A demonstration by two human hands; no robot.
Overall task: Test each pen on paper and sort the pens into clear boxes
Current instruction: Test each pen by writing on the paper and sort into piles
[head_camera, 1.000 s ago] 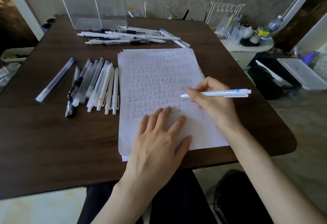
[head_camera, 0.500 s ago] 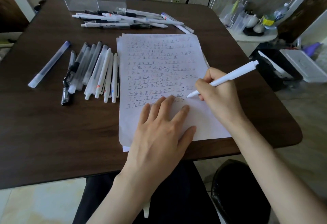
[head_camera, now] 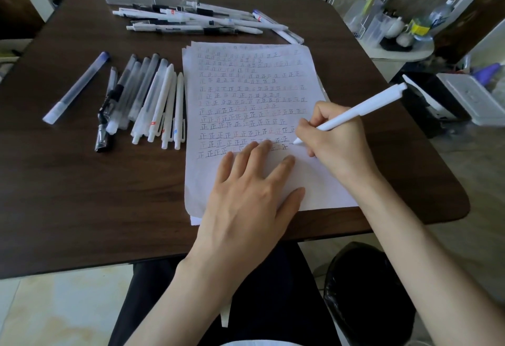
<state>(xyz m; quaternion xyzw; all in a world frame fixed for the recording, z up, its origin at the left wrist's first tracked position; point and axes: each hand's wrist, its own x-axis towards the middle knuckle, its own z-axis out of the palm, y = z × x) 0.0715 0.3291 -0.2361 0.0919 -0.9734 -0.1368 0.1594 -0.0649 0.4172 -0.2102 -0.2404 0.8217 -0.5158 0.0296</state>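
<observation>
White pen (head_camera: 360, 110) tip has dropped onto the paper (head_camera: 246, 86).
Right hand (head_camera: 338, 140) fingers pinch it; left hand (head_camera: 246, 203) presses the paper, fingers spread.

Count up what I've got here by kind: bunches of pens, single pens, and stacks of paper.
Bunches of pens: 2, the near bunch left of the paper stack and the far bunch behind it.
Single pens: 2, the blue-capped pen lying alone and the white pen in the right hand.
Stacks of paper: 1.
Total: 5.
</observation>
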